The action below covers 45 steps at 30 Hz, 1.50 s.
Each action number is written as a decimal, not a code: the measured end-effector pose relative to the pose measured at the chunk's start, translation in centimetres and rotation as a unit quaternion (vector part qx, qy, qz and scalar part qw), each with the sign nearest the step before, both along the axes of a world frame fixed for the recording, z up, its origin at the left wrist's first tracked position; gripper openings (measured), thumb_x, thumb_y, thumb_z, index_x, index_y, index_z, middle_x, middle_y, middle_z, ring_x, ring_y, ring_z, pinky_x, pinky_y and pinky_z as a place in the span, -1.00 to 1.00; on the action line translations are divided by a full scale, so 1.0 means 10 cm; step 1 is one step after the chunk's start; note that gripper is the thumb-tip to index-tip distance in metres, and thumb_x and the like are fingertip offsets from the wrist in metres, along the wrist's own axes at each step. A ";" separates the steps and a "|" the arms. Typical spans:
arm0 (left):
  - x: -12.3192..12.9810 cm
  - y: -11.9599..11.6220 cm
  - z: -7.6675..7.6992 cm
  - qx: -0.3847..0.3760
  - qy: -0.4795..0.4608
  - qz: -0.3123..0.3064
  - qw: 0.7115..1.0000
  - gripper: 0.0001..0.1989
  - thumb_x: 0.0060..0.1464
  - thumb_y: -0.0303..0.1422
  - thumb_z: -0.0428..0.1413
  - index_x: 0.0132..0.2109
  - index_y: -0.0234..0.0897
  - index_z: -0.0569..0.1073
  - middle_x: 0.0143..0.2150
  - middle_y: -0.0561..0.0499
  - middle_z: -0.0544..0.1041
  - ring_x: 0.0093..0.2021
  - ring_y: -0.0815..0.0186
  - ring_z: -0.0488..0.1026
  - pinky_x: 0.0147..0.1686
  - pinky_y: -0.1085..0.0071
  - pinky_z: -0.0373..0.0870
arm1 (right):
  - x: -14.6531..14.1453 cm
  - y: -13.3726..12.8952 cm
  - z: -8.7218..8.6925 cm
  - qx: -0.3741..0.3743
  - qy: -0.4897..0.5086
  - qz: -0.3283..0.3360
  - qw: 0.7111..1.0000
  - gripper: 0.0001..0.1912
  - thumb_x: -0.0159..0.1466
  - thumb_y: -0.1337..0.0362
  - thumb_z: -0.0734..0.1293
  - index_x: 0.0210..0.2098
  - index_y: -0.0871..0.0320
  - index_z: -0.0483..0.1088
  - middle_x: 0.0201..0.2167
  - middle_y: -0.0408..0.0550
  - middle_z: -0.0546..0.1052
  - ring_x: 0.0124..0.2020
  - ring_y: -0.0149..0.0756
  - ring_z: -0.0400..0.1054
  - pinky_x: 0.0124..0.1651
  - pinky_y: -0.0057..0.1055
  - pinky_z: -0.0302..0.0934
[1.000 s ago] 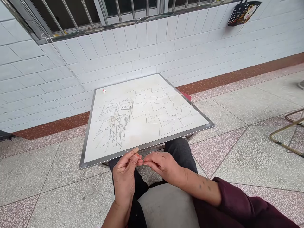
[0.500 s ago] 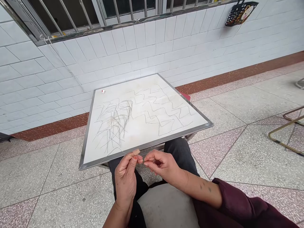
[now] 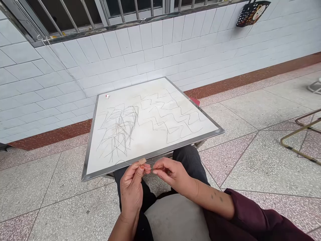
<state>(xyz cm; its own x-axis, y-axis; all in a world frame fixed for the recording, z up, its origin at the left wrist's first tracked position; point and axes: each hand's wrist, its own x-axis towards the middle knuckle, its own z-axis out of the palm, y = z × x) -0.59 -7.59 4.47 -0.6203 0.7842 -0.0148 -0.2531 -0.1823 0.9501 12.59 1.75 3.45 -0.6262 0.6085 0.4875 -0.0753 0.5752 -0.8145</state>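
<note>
Above my lap, near the table's front edge, my left hand (image 3: 133, 182) is closed in a pinch on a thin wire (image 3: 125, 162). One end of the wire curves out to the left over the table edge. My right hand (image 3: 170, 172) pinches the same wire between thumb and fingertips, just right of the left hand. A tan, tape-like wrap (image 3: 142, 161) sits at the left index fingertip. On the white table (image 3: 150, 147) lies a tangled heap of bent wires (image 3: 120, 125) at left. Several zigzag wires (image 3: 173, 115) are spread apart at right.
A small red and white item (image 3: 107, 96) lies at the table's far left corner. The table stands against a tiled wall (image 3: 140, 53) below a barred window. A black basket (image 3: 252, 14) hangs at upper right. Metal chair legs (image 3: 296, 147) stand on the floor at right.
The view has shifted slightly. Both hands keep their pinch on the wire, and its free left end now looks flatter and lower. The wires on the table have not moved.
</note>
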 end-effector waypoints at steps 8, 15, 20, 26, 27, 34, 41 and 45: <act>0.04 0.01 0.02 0.021 -0.026 -0.006 0.999 -0.82 0.04 -0.29 0.26 -0.19 -0.23 0.61 -0.36 0.00 0.58 -0.30 0.34 0.49 -0.16 0.37 0.42 | -0.05 -0.02 0.07 -0.285 0.013 0.096 0.954 -0.83 0.25 0.17 0.34 -0.33 0.15 0.36 -0.49 -0.20 0.37 -0.55 -0.50 0.18 -0.53 -0.55 0.12; 0.03 -0.01 0.04 -0.003 -0.047 0.019 0.999 -0.75 0.00 -0.30 0.29 -0.14 -0.26 0.61 -0.34 -0.01 0.60 -0.32 0.35 0.50 -0.23 0.40 0.43 | -0.03 0.00 0.05 0.046 0.027 -0.018 0.998 -0.91 0.26 0.38 0.29 -0.38 0.12 0.37 -0.52 -0.16 0.35 -0.45 -0.38 0.20 -0.35 -0.42 0.18; -0.02 -0.01 0.08 -0.024 -0.052 0.056 0.997 -0.71 -0.04 -0.29 0.32 -0.14 -0.30 0.61 -0.36 -0.02 0.60 -0.34 0.36 0.50 -0.25 0.42 0.45 | -0.02 -0.01 0.03 -0.023 -0.002 0.004 1.000 -0.88 0.25 0.25 0.39 -0.25 0.11 0.39 -0.41 -0.12 0.40 -0.44 -0.39 0.24 -0.40 -0.47 0.21; -0.01 -0.01 0.11 -0.037 -0.049 0.048 0.997 -0.64 -0.09 -0.28 0.34 -0.10 -0.30 0.59 -0.37 0.00 0.59 -0.36 0.35 0.52 -0.25 0.39 0.48 | -0.02 -0.02 0.06 -0.053 0.003 0.019 0.998 -0.88 0.29 0.22 0.35 -0.34 0.12 0.41 -0.45 -0.15 0.36 -0.43 -0.39 0.25 -0.39 -0.46 0.20; -0.01 -0.02 0.11 -0.043 -0.044 0.044 0.997 -0.64 -0.10 -0.29 0.34 -0.10 -0.29 0.59 -0.38 0.01 0.58 -0.37 0.36 0.52 -0.25 0.39 0.48 | -0.02 -0.02 0.06 -0.048 0.007 0.020 0.999 -0.88 0.30 0.22 0.34 -0.35 0.12 0.41 -0.46 -0.14 0.37 -0.43 -0.39 0.25 -0.38 -0.46 0.20; 0.01 -0.06 0.15 -0.079 0.022 0.043 0.996 -0.69 -0.06 -0.28 0.33 -0.13 -0.27 0.59 -0.44 0.09 0.52 -0.42 0.38 0.49 -0.28 0.41 0.48 | -0.01 -0.03 0.08 0.018 0.011 0.030 0.999 -0.88 0.35 0.26 0.27 -0.30 0.11 0.41 -0.48 -0.12 0.38 -0.39 -0.34 0.27 -0.33 -0.41 0.20; 0.00 -0.06 0.12 -0.082 0.025 0.032 0.996 -0.67 -0.03 -0.27 0.30 -0.09 -0.25 0.59 -0.45 0.11 0.52 -0.41 0.37 0.51 -0.22 0.37 0.49 | -0.02 -0.04 0.05 -0.037 0.016 0.028 0.999 -0.86 0.33 0.22 0.30 -0.33 0.11 0.42 -0.47 -0.13 0.42 -0.43 -0.37 0.27 -0.39 -0.45 0.18; 0.00 -0.06 0.10 -0.074 0.011 0.019 0.997 -0.67 -0.01 -0.28 0.30 -0.07 -0.25 0.58 -0.44 0.11 0.52 -0.41 0.40 0.48 -0.24 0.41 0.47 | -0.01 -0.03 0.05 -0.041 0.013 0.028 0.999 -0.85 0.32 0.22 0.31 -0.36 0.11 0.43 -0.50 -0.14 0.39 -0.46 -0.37 0.25 -0.41 -0.45 0.18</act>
<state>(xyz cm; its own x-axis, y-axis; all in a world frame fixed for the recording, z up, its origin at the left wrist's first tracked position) -0.63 -8.22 5.46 -0.6504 0.7508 -0.1152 -0.2282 -0.0486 0.9724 12.50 1.41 3.90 -0.6484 0.6114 0.4535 -0.1264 0.5011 -0.8561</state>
